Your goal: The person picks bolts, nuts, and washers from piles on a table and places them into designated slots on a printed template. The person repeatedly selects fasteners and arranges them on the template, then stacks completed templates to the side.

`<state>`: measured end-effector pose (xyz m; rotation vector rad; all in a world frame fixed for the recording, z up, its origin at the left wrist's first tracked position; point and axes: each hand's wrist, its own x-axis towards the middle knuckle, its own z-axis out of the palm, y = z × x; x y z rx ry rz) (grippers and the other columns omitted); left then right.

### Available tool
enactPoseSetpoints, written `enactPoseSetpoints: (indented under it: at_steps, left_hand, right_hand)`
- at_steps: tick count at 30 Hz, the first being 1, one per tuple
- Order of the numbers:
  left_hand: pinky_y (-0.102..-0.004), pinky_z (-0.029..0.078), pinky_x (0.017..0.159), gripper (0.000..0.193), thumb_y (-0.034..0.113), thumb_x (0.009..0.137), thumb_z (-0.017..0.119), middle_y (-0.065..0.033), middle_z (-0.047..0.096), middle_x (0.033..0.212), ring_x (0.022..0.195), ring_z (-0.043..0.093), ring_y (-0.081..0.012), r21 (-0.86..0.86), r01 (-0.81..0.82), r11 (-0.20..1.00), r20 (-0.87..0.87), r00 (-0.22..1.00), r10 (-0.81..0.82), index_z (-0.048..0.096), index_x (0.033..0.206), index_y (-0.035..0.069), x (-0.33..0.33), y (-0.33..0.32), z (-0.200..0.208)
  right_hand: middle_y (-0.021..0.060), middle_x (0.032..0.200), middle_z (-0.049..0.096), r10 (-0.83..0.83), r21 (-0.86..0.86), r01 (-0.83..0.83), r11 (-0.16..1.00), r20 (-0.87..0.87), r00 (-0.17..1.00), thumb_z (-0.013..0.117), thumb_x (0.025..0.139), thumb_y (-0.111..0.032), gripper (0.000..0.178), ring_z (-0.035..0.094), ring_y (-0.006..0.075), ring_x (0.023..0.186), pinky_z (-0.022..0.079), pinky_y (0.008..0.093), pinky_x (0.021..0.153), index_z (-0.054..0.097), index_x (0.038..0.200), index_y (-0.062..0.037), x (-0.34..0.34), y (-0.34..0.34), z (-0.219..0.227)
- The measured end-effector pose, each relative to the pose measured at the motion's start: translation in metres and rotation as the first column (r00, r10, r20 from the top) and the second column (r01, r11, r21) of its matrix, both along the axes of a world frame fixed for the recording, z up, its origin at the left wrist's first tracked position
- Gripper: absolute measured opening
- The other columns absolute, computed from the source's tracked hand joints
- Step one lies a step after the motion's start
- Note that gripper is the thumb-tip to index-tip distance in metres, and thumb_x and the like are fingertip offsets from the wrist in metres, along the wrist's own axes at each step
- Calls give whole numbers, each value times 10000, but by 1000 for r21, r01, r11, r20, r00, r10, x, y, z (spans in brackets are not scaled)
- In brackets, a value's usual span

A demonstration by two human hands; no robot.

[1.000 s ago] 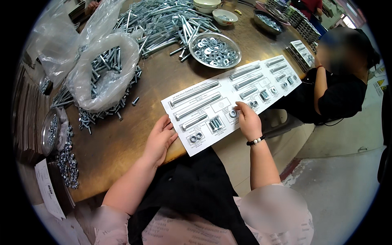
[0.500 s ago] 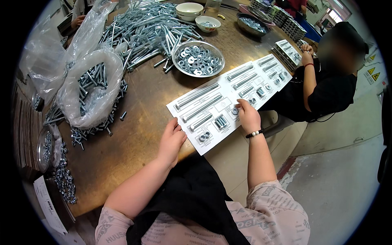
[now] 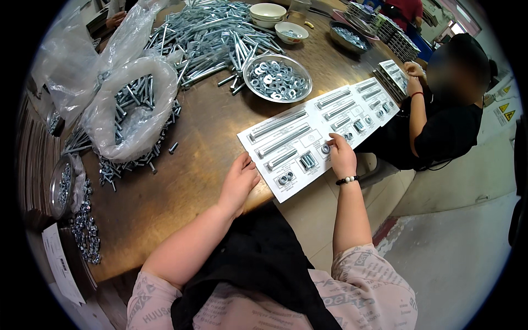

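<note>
A long white printed card (image 3: 301, 183) lies slantwise over the table's front edge. Bolts, nuts, washers and short studs sit in rows on its panels. My left hand (image 3: 240, 184) has its fingers bent against the card's left edge, holding it. Over the card's front side, my right hand (image 3: 344, 158) has its fingers drawn in near the fingertips. Whatever is between them, if anything, is hidden. A washer (image 3: 325, 148) lies on the card right beside that thumb. Behind the card stands a metal bowl (image 3: 308, 92) full of washers.
Loose bolts (image 3: 209, 38) are heaped at the back. A plastic bag of bolts (image 3: 96, 129) stands left, with small nuts (image 3: 86, 234) near the edge. White bowls (image 3: 268, 12) and a dark bowl (image 3: 352, 47) stand behind. A co-worker (image 3: 448, 110) handles stacked cards (image 3: 393, 74) at right.
The whole view has shifted slightly, so the table and card appear further right. Both my hands keep about the same places on the card. The co-worker's hands have moved a little.
</note>
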<state>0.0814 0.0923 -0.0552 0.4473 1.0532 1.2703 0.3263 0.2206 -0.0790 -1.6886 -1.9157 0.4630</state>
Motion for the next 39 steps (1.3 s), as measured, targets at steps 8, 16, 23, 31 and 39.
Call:
enactPoseSetpoints:
  at_steps: [8,16,23,31,39]
  left_hand:
    - [-314,386,933,586,43,839,508,-145,352,1339,1193,405,-229,147,-24,989,-233,971,58,245,1359,-14,-42,-40,-21]
    - [-307,413,910,569,59,793,614,-107,447,1247,1090,492,-192,359,-282,890,-777,438,452,369,1305,27,-166,-159,10]
    - [-416,313,985,733,258,672,728,-168,446,1277,1177,412,-308,328,-635,700,-687,-669,-285,391,1278,22,-279,-318,60]
    - [-385,465,821,316,31,791,427,-212,578,1093,977,572,-326,234,-756,611,-573,-615,-542,548,1075,-38,-295,-379,74]
    - [-349,477,805,334,-66,744,512,-136,623,1023,941,600,-267,544,-327,773,-504,-863,-10,598,1054,23,-237,-326,91]
  right_hand:
    - [135,1058,612,-28,-43,26,999,-44,999,424,811,-80,387,596,252,964,457,335,826,525,1184,-87,-1,0,3]
    - [92,991,588,284,24,-295,955,-354,891,413,895,-14,293,547,162,894,417,270,801,509,1171,7,-47,-21,1]
    - [69,942,597,526,83,-543,835,-409,746,428,870,44,294,511,84,761,406,208,645,541,1135,-16,-116,-74,28]
    - [92,875,627,623,133,-618,775,-321,713,476,830,41,247,586,182,810,445,265,738,579,1051,-3,-150,-91,34]
    - [29,856,609,623,205,-589,782,-295,725,456,866,10,260,435,47,602,382,186,559,568,1098,-23,-128,-82,40]
